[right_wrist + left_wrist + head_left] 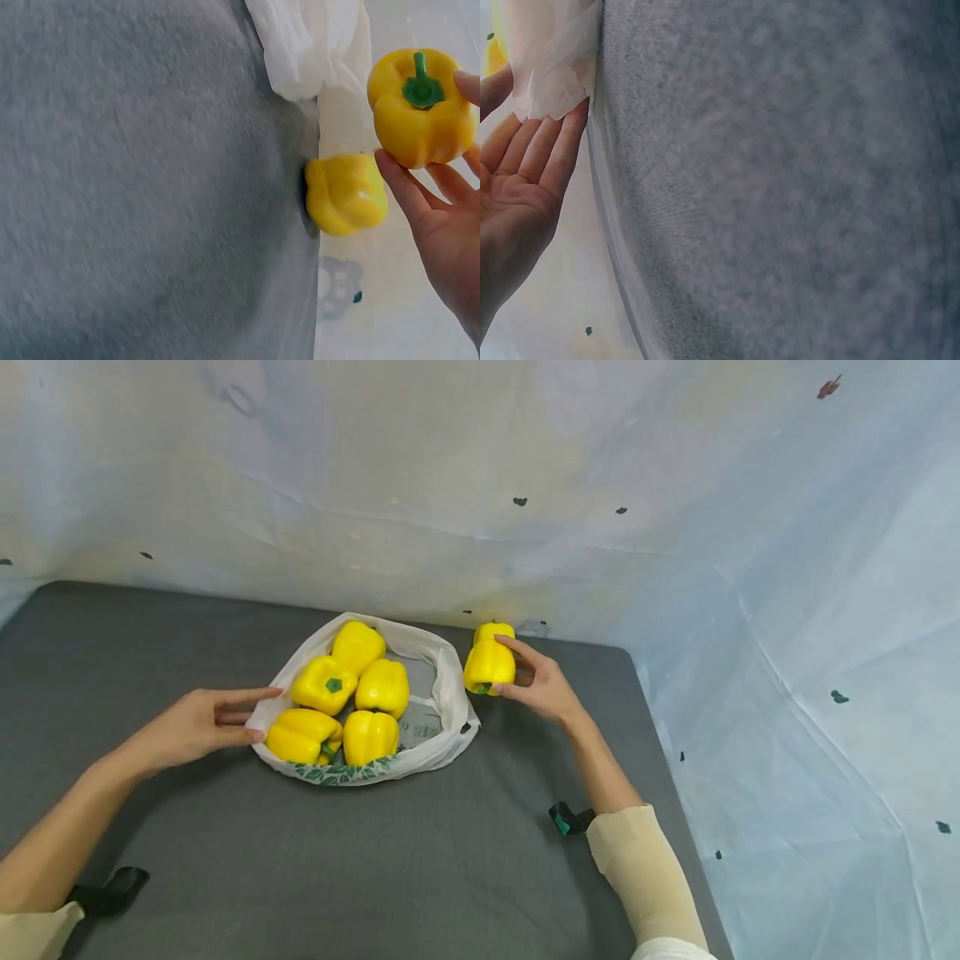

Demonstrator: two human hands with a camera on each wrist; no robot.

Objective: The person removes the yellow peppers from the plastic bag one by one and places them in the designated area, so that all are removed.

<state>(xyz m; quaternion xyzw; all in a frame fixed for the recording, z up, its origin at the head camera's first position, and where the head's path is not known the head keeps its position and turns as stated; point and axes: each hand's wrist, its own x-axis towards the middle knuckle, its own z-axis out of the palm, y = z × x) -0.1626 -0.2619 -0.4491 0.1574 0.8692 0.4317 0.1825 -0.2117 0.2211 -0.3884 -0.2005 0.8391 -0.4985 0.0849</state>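
A white plastic bag (453, 693) with a green leaf print lies with its mouth spread wide on the grey table. Several yellow bell peppers (384, 687) sit inside, mostly on its left side. My left hand (197, 722) touches the bag's left edge from outside, fingers nearly straight against the plastic (551, 67). Right of the bag, my right hand (542, 687) grips a yellow bell pepper (424, 112) between thumb and fingers, held above the table with its green stem showing. Another yellow bell pepper (346, 195) rests on the table behind it, partly hidden in the head view.
The grey tabletop (337, 868) extends in front of the bag and to both sides. Pale sheeting (420, 485) with small dark spots hangs behind the table and along its right side. A black wrist mount (570, 818) sits by the right forearm.
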